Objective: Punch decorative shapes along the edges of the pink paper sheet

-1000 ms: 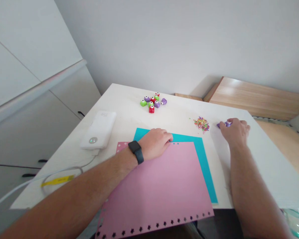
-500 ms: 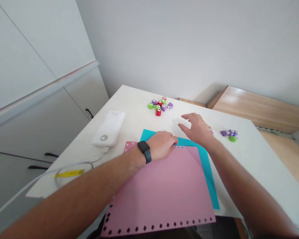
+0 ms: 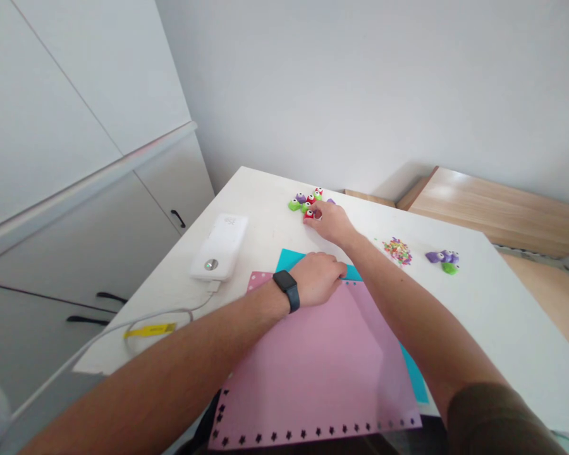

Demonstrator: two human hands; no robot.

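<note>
A pink sheet (image 3: 313,373), with star-shaped marks along its front edge, lies over a teal sheet (image 3: 413,376). My left hand (image 3: 318,278), with a dark watch on its wrist, rests at the pink sheet's far edge. Its fingers are curled, and what they hold, if anything, is hidden. Small teal dots show in the pink beside them. Farther back, my right hand (image 3: 332,222) pinches a small red toy (image 3: 308,215) with a googly eye, thumb and fingertips around it. Against it sit several green (image 3: 294,204), purple (image 3: 300,198) and red toys, some behind my fingers.
A pile of colourful confetti bits (image 3: 398,251) lies right of my right forearm. Beyond it are several purple toys (image 3: 443,256) and a green one (image 3: 450,268). At left, a white power bank (image 3: 220,246) has a cable with a yellow tag (image 3: 152,330). White cabinets stand alongside.
My right hand has moved left and away from me to the toy cluster and closed around the red toy. The confetti pile is now uncovered. My left hand stays at the sheet's far edge.
</note>
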